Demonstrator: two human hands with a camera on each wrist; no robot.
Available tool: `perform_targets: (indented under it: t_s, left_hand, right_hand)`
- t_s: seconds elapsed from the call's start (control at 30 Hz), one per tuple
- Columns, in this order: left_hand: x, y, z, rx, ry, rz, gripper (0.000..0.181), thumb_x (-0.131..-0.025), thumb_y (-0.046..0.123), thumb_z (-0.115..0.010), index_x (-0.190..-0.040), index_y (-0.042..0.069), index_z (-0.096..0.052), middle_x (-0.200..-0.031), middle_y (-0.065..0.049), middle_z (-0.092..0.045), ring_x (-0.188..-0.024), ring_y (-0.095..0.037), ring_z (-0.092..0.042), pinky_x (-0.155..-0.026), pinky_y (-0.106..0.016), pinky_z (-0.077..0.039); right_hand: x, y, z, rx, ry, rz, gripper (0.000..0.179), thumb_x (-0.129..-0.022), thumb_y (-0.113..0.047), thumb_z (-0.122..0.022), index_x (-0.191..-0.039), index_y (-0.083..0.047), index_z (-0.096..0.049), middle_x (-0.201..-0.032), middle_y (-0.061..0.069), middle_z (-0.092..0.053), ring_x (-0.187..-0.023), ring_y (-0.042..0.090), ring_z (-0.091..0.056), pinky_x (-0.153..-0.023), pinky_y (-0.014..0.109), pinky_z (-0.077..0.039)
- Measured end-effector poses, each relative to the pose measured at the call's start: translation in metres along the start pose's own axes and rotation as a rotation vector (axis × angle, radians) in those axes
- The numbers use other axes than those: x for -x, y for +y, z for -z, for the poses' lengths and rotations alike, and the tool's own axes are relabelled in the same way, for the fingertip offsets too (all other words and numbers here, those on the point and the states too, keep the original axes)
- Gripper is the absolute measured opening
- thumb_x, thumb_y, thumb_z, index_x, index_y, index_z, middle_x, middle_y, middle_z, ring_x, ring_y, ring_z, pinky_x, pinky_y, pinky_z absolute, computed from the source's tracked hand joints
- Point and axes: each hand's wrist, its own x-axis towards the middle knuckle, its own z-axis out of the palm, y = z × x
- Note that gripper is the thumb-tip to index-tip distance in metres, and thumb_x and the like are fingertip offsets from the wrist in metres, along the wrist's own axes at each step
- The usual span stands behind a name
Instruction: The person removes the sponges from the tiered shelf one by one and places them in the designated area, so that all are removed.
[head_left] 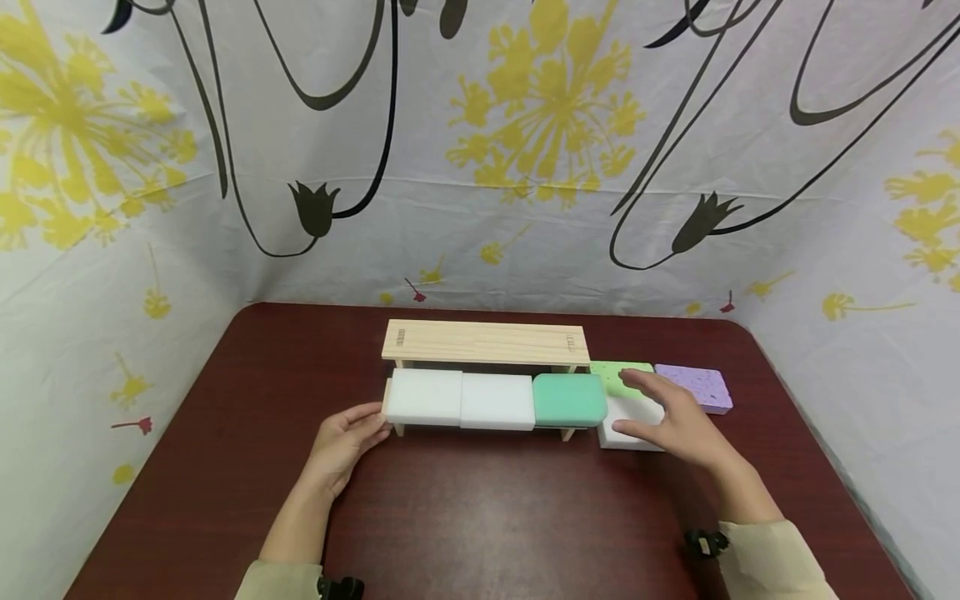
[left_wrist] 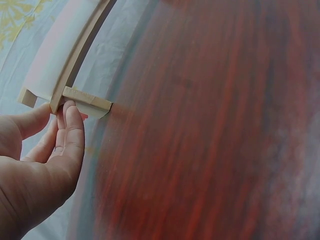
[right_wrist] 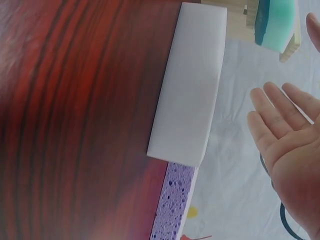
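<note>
My left hand [head_left: 341, 454] pinches the left end of a small wooden stand [head_left: 567, 435] between thumb and fingers. In the left wrist view the thumb is on one side of its wooden edge [left_wrist: 76, 57], beside a short leg [left_wrist: 90, 99]. Side by side on top lie a white block [head_left: 425, 397], a second white block [head_left: 497, 402] and a teal sponge [head_left: 570, 400]. My right hand [head_left: 686, 425] hovers just right of the teal sponge, fingers spread, holding nothing. Below it on the table is another white block [head_left: 626, 425], partly hidden by the hand.
Behind the stand is a second wooden stand [head_left: 486, 342] with a bare top. A light green sponge [head_left: 611, 377] and a purple sponge [head_left: 712, 390] lie to the right on the dark red table [head_left: 465, 517]. A patterned cloth [head_left: 427, 142] hangs around the table.
</note>
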Motion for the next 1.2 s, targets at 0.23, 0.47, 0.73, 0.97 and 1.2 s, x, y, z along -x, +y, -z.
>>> perform_targets:
  t_s: [0.23, 0.47, 0.73, 0.97, 1.2]
  left_hand:
    - [-0.001, 0.0, 0.0, 0.002, 0.003, 0.003, 0.038, -0.101, -0.001, -0.059, -0.136, -0.014, -0.053, -0.109, -0.014, -0.07, -0.095, -0.011, -0.068, -0.089, -0.025, -0.059]
    - [-0.001, 0.0, 0.001, -0.005, 0.007, 0.008, 0.038, -0.101, -0.001, -0.059, -0.136, -0.014, -0.053, -0.112, -0.015, -0.069, -0.095, -0.01, -0.068, -0.088, -0.025, -0.058]
    - [-0.002, -0.001, 0.001, 0.003, 0.001, 0.004, 0.037, -0.101, -0.001, -0.059, -0.135, -0.014, -0.053, -0.112, -0.015, -0.069, -0.095, -0.011, -0.069, -0.088, -0.025, -0.059]
    - [-0.003, -0.002, 0.001, 0.007, 0.0, 0.003, 0.038, -0.101, -0.001, -0.058, -0.135, -0.014, -0.053, -0.114, -0.016, -0.069, -0.095, -0.011, -0.068, -0.089, -0.025, -0.059]
    - [-0.003, -0.002, 0.001, 0.015, -0.002, 0.003, 0.037, -0.101, -0.002, -0.058, -0.135, -0.015, -0.053, -0.112, -0.016, -0.069, -0.094, -0.011, -0.069, -0.089, -0.026, -0.059]
  right_hand:
    - [-0.006, -0.002, -0.004, 0.012, -0.009, 0.021, 0.072, -0.079, -0.028, -0.089, -0.137, 0.001, -0.058, -0.134, 0.015, -0.062, -0.125, 0.035, -0.057, -0.101, 0.008, -0.035]
    - [-0.011, -0.006, -0.006, -0.004, -0.032, 0.02, 0.076, -0.078, -0.03, -0.09, -0.139, 0.001, -0.057, -0.137, 0.014, -0.061, -0.128, 0.033, -0.055, -0.102, 0.009, -0.035]
    - [-0.018, -0.012, -0.013, -0.003, -0.049, 0.009, 0.085, -0.073, -0.036, -0.093, -0.14, 0.001, -0.055, -0.138, 0.016, -0.06, -0.129, 0.037, -0.053, -0.103, 0.06, -0.047]
    - [-0.023, -0.014, -0.018, -0.019, -0.068, 0.017, 0.087, -0.074, -0.035, -0.093, -0.143, 0.001, -0.053, -0.14, 0.019, -0.057, -0.13, 0.041, -0.052, -0.103, 0.062, -0.046]
    - [-0.027, -0.014, -0.022, -0.026, -0.086, 0.028, 0.093, -0.072, -0.031, -0.094, -0.145, 0.004, -0.049, -0.143, 0.021, -0.055, -0.132, 0.041, -0.05, -0.105, 0.057, -0.048]
